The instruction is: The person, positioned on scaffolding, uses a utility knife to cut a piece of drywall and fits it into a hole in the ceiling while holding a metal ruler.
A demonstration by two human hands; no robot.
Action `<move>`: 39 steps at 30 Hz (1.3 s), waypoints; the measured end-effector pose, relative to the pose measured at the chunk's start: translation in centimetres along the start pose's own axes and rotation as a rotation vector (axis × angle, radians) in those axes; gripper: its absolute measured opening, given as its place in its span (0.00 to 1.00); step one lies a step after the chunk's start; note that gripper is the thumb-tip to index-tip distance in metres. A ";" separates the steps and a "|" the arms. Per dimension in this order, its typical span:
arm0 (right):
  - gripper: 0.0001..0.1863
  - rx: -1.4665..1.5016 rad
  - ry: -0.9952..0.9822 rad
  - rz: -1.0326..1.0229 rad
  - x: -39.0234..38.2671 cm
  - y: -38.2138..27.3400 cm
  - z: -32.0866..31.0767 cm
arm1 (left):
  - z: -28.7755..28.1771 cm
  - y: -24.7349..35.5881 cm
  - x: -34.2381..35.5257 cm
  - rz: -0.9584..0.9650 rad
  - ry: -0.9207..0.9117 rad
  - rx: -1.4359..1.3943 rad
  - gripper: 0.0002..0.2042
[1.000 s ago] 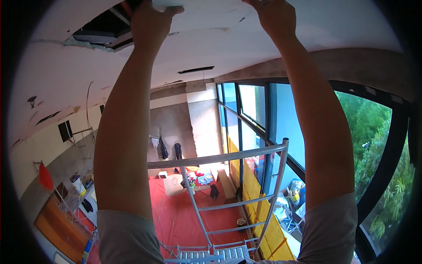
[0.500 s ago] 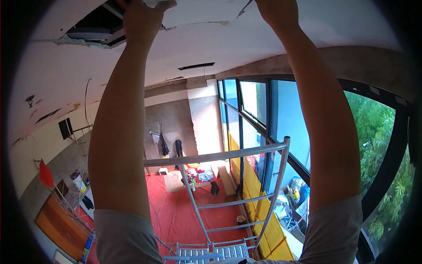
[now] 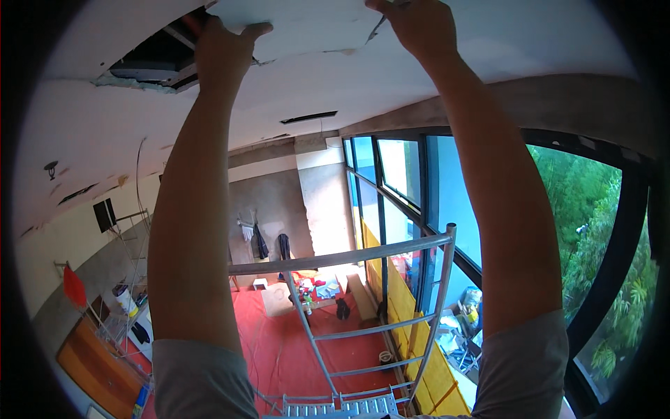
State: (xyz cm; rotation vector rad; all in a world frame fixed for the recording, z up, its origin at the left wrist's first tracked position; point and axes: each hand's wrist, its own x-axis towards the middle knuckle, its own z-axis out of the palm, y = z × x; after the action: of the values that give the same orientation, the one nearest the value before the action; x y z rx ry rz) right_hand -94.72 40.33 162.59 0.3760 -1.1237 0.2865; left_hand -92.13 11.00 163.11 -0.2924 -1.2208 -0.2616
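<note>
A tubular metal rail (image 3: 342,259) crosses mid-frame above red floor sheeting (image 3: 279,349). Both forearms (image 3: 190,237) point up. Upper left, the left hand (image 3: 225,54), thumb spread, touches the cracked white ceiling panel (image 3: 310,26) beside a jagged opening (image 3: 157,57); top centre, the right hand (image 3: 424,33) curls partly. Either's grip: cannot tell.

dark streak (image 3: 377,29) at right fingers (image 3: 380,7): nature unclear | ceiling opening (image 3: 150,57): partly behind left hand (image 3: 225,52)

- White ceiling board (image 3: 307,31): overhead, pale, mostly smooth, with a ragged, cracked seam (image 3: 338,52) toward its far side.
- Dark slit (image 3: 377,29): short, slanting, right of the seam.
- Ceiling opening (image 3: 157,52): left, dark inside, its edges broken.
</note>
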 end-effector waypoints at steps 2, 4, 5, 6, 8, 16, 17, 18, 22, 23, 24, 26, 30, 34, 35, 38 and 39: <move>0.25 0.178 0.001 0.022 -0.2 -0.7 -0.8 | -0.3 0.1 -0.2 -0.076 0.005 0.043 0.35; 0.25 0.357 0.002 0.044 -0.2 -1.3 -1.4 | -0.6 0.2 0.0 -0.092 -0.023 0.011 0.35; 0.25 0.330 0.021 0.042 -0.3 -1.2 -1.5 | -0.6 0.3 0.0 -0.109 -0.050 -0.015 0.35; 0.24 0.303 0.040 0.040 -0.3 -1.1 -1.5 | -0.5 0.4 0.0 -0.108 -0.051 -0.019 0.35; 0.24 0.304 0.046 0.029 -0.2 -1.1 -1.6 | -0.6 0.7 -0.2 -0.048 -0.010 -0.057 0.35; 0.27 0.123 0.009 0.014 -0.4 0.9 -1.1 | -0.2 1.3 0.0 -0.030 -0.006 -0.042 0.34; 0.28 0.155 0.058 -0.049 -0.3 1.0 -1.1 | -0.2 1.2 0.0 -0.026 0.000 -0.015 0.34; 0.29 0.185 0.107 -0.113 -0.2 1.1 -1.0 | -0.1 0.9 0.1 -0.025 -0.001 -0.013 0.34; 0.28 0.237 0.022 -0.079 0.2 0.8 -1.4 | -0.2 0.3 0.1 0.061 0.047 0.047 0.35; 0.28 0.233 0.026 -0.085 0.2 1.0 -1.5 | -0.3 0.7 0.0 0.048 0.037 0.035 0.35; 0.28 0.229 0.028 -0.092 0.2 1.3 -1.5 | -0.3 1.1 -0.1 0.050 0.034 0.031 0.35; 0.28 0.195 0.017 -0.101 0.3 1.5 -1.6 | -0.4 1.6 -0.1 -0.088 -0.032 0.037 0.35; 0.28 0.037 -0.046 -0.102 0.6 1.5 -1.5 | -0.3 1.0 0.2 0.019 0.047 0.062 0.37; 0.29 0.036 -0.004 -0.067 0.5 1.6 -1.2 | -0.4 1.4 0.1 0.026 0.005 0.003 0.37; 0.29 0.065 -0.036 -0.054 0.6 1.5 -1.2 | -0.6 1.1 0.2 0.009 -0.022 0.004 0.36; 0.29 0.028 -0.070 -0.049 0.8 1.4 -1.2 | -0.6 0.7 0.4 0.025 -0.008 0.031 0.35; 0.29 -0.048 -0.073 -0.055 0.8 1.5 -1.2 | -0.7 0.7 0.3 0.023 -0.009 0.038 0.35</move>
State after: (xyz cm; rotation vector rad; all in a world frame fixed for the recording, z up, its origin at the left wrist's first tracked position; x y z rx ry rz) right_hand -94.07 42.19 163.04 0.3770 -1.1873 0.1982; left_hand -91.17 11.34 163.15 -0.2746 -1.2289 -0.2177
